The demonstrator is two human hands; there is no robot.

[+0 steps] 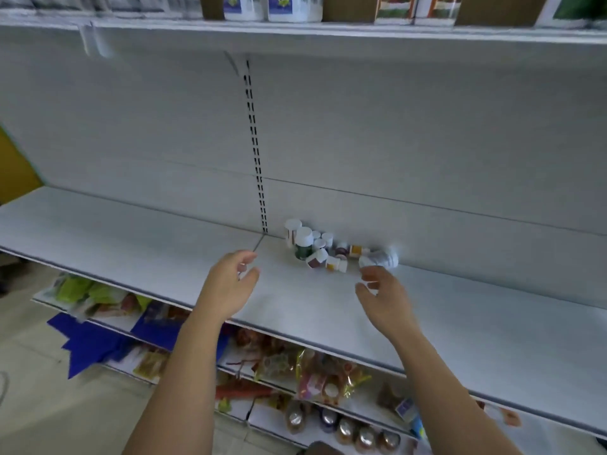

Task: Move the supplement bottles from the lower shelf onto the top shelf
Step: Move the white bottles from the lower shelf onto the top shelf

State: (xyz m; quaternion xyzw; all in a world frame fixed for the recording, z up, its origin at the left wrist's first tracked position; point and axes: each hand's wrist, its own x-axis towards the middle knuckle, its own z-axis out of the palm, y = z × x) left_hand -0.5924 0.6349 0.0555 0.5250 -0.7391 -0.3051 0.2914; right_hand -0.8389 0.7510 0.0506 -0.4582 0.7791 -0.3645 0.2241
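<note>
Right grip [377,290] just below bottles [328,247]

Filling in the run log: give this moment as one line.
left hand: open, empty | right hand: open, nearing white bottle | bottles: clustered on lower shelf

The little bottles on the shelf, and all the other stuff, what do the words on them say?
No words can be read anywhere.
Small bottles on the lower shelf: labels too small and blurred.
White tubs on the top shelf: blue labels, print blurred.
Packets on the shelves below: colourful, too blurred to read.
</note>
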